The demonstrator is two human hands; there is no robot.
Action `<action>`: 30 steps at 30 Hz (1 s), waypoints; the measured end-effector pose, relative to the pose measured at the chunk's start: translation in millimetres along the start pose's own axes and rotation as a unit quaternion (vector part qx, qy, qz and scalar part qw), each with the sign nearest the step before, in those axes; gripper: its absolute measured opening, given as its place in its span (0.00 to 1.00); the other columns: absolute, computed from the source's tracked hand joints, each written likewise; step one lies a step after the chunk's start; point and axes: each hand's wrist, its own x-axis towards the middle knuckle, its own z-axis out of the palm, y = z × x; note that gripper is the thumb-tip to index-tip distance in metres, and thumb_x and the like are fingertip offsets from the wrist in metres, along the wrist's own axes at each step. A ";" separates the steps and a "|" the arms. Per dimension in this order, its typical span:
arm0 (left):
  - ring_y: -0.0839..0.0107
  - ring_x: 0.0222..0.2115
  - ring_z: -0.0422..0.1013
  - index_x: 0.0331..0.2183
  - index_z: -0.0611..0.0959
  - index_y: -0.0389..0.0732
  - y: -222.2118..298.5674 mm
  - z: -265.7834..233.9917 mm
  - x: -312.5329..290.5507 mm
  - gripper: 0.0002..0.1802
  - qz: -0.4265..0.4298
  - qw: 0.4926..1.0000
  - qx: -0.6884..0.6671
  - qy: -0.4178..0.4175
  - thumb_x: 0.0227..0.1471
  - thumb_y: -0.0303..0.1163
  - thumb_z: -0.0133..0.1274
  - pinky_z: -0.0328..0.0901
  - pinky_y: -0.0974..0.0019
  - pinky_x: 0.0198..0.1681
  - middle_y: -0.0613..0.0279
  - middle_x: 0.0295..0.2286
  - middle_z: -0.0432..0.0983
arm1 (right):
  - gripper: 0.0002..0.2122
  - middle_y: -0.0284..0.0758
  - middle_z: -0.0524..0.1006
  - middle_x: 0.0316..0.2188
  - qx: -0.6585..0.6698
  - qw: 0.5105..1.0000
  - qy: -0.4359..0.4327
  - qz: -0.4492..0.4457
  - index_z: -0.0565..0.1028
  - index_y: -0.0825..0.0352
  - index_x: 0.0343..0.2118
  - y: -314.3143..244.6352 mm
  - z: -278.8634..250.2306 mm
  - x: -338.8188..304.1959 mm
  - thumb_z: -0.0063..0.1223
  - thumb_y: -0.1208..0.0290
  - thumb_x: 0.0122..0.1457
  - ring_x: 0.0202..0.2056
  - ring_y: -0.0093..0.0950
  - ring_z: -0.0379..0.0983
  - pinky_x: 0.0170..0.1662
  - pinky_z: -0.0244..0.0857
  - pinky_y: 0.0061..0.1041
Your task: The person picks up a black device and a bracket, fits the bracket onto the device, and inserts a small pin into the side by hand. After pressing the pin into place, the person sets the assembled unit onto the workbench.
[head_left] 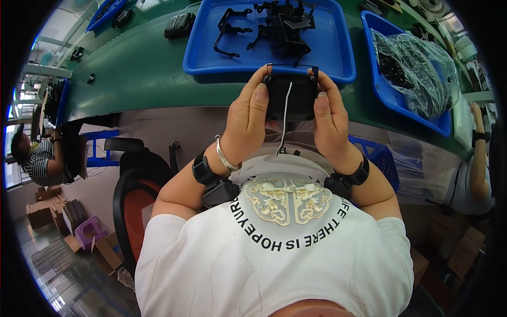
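Note:
Between both hands, just off the table's near edge, is a black square device point(290, 100) with a white cable hanging from it toward my body. My left hand point(248, 113) grips its left side, thumb on the near face. The right side is held by my right hand point(331, 116) in the same way. A thin black U-shaped bracket point(315, 75) spans the device's far end, its arms at my fingertips. Beyond it, a blue tray point(338, 50) holds several loose black brackets point(288, 31).
A second blue tray point(377, 87) on the right carries black parts in clear plastic bags point(417, 68). Another black device point(179, 25) with a white cable lies on the green table point(142, 74). An office chair point(137, 195) stands at left. People sit at both sides.

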 end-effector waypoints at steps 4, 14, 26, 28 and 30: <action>0.86 0.27 0.67 0.53 0.66 0.34 -8.5 -12.2 9.1 0.25 -0.030 0.999 -0.002 -0.040 0.62 0.41 0.33 0.64 0.80 0.31 0.68 0.31 0.72 | 0.21 0.34 0.65 0.49 0.009 1.000 -0.015 0.017 0.55 0.71 0.57 -8.7 2.1 -2.5 0.34 0.66 0.65 0.48 0.19 0.62 0.53 0.54 0.19; 0.84 0.30 0.68 0.53 0.66 0.35 -2.9 1.5 5.6 0.24 0.002 1.000 0.021 0.009 0.63 0.41 0.32 0.64 0.81 0.31 0.66 0.35 0.72 | 0.20 0.32 0.66 0.48 0.043 0.998 0.006 0.055 0.58 0.70 0.57 -17.6 3.6 -0.4 0.35 0.66 0.65 0.47 0.17 0.62 0.52 0.55 0.17; 0.87 0.21 0.63 0.51 0.68 0.37 23.2 17.0 53.4 0.22 0.045 0.998 -0.037 -0.005 0.62 0.40 0.33 0.58 0.83 0.20 0.70 0.27 0.71 | 0.17 0.31 0.68 0.46 0.131 0.989 0.026 0.062 0.60 0.69 0.55 -43.0 -17.3 41.3 0.35 0.68 0.65 0.46 0.16 0.65 0.50 0.59 0.16; 0.87 0.20 0.63 0.51 0.68 0.37 26.2 18.7 65.7 0.22 0.047 0.998 -0.041 -0.010 0.62 0.40 0.33 0.57 0.83 0.18 0.70 0.26 0.71 | 0.17 0.30 0.69 0.46 0.136 0.988 0.030 0.061 0.60 0.69 0.55 -47.6 -22.1 52.1 0.36 0.68 0.65 0.46 0.16 0.65 0.49 0.60 0.16; 0.87 0.17 0.62 0.51 0.69 0.38 30.0 19.2 81.0 0.23 0.062 0.997 -0.035 -0.020 0.62 0.42 0.33 0.56 0.82 0.16 0.70 0.23 0.69 | 0.17 0.30 0.70 0.43 0.133 0.989 0.020 0.065 0.61 0.68 0.54 -50.5 -28.9 65.5 0.37 0.66 0.65 0.42 0.16 0.67 0.45 0.63 0.17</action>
